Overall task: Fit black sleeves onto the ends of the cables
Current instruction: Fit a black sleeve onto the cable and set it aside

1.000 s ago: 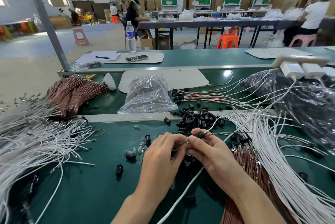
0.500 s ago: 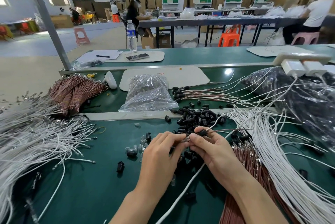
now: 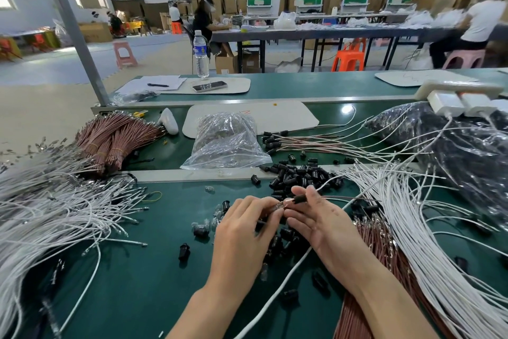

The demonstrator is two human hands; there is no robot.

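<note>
1. Head view: the left hand pinches the cable end, fingers curled tight, above the green surface.
2. The right hand grips a black sleeve threaded on that cable, just beside the left fingertips.
3. A pile of loose sleeves lies just behind both hands, and white cables fan out to the right.

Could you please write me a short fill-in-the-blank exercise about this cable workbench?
1. The right hand pinches a ____ sleeve, while the left hand pinches the cable end.
2. The loose cables heaped at the far left are ____.
3. In the background, the water bottle stands ____.
Missing words: black; white; upright.
</note>
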